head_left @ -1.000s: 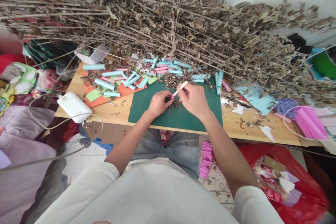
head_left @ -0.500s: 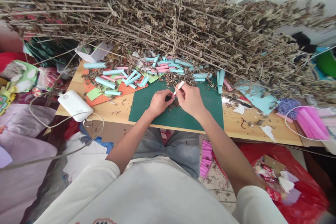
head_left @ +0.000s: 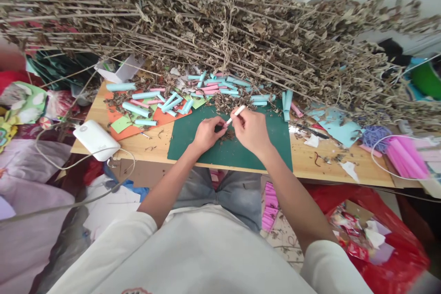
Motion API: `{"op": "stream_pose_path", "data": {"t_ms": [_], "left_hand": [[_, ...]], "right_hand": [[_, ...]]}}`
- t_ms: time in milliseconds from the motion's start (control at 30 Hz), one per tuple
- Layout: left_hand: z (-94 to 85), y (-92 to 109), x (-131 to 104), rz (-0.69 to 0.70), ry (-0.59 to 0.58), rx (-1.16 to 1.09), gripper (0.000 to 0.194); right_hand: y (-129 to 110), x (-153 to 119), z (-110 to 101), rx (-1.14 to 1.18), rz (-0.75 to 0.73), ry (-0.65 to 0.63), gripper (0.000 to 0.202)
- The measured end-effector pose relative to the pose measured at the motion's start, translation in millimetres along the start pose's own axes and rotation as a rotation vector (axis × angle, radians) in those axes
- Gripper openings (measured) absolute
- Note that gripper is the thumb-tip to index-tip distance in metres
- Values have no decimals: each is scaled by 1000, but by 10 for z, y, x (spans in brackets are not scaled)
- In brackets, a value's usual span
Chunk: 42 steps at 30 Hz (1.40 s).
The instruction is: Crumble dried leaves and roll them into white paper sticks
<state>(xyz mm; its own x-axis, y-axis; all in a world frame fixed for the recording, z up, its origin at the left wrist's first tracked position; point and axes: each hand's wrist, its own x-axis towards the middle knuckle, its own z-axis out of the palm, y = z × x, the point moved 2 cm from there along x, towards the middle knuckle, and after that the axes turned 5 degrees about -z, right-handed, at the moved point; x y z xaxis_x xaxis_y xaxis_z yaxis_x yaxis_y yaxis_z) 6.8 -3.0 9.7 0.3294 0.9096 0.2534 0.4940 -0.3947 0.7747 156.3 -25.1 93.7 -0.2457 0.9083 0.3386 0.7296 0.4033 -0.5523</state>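
I see a huge heap of dry branches (head_left: 220, 32) running across the whole far side of the wooden table (head_left: 151, 144), its twigs hanging over the back half and reaching down almost to the green mat (head_left: 257, 149). That leaves open room only on the mat and along the bare near edge of the table, which runs straight just past my wrists. To the left of the mat lie orange paper sheets (head_left: 126, 131) under a scatter of blue and pink paper rolls (head_left: 168, 101), and a white box with a cable (head_left: 96, 140) sits at the left corner, close to the edge. To the right the tabletop carries paper scraps and a bundle of pink paper (head_left: 406, 161) near the far right end. A red bag (head_left: 396, 243) sits below the table on the right.

Both hands meet over the middle of the mat. My right hand (head_left: 253, 131) has its fingers curled and pressed together around a small pink and white stick (head_left: 234, 115), which points up and away to the right. My left hand (head_left: 206, 134) pinches at the lower end of that stick with thumb and forefinger, the other fingers folded in. A small pile of leaf crumbs (head_left: 228, 136) lies on the mat right under the hands.
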Motion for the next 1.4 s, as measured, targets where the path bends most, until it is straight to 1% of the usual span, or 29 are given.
{"op": "stream_pose_path", "data": {"t_ms": [167, 433, 567, 667, 833, 1000, 1167, 1400], "left_hand": [[-9, 20, 7, -13, 2, 3, 6], [-14, 14, 3, -10, 9, -3, 6], [-10, 9, 7, -26, 0, 19, 6], [-8, 9, 7, -28, 2, 24, 7], [-8, 15, 3, -21, 3, 21, 5], [-9, 4, 7, -22, 2, 25, 6], [-10, -1, 8, -22, 0, 26, 6], [-17, 17, 7, -24, 4, 25, 5]], "right_hand": [[6, -24, 21, 40, 11, 19, 19], [-7, -36, -39, 73, 23, 21, 20], [-14, -41, -37, 35, 23, 13, 21], [-29, -25, -31, -7, -7, -22, 22], [-26, 28, -34, -18, 4, -77, 23], [-3, -2, 2, 22, -3, -43, 24], [13, -45, 32, 53, 22, -13, 24], [5, 11, -11, -21, 25, -30, 25]]}}
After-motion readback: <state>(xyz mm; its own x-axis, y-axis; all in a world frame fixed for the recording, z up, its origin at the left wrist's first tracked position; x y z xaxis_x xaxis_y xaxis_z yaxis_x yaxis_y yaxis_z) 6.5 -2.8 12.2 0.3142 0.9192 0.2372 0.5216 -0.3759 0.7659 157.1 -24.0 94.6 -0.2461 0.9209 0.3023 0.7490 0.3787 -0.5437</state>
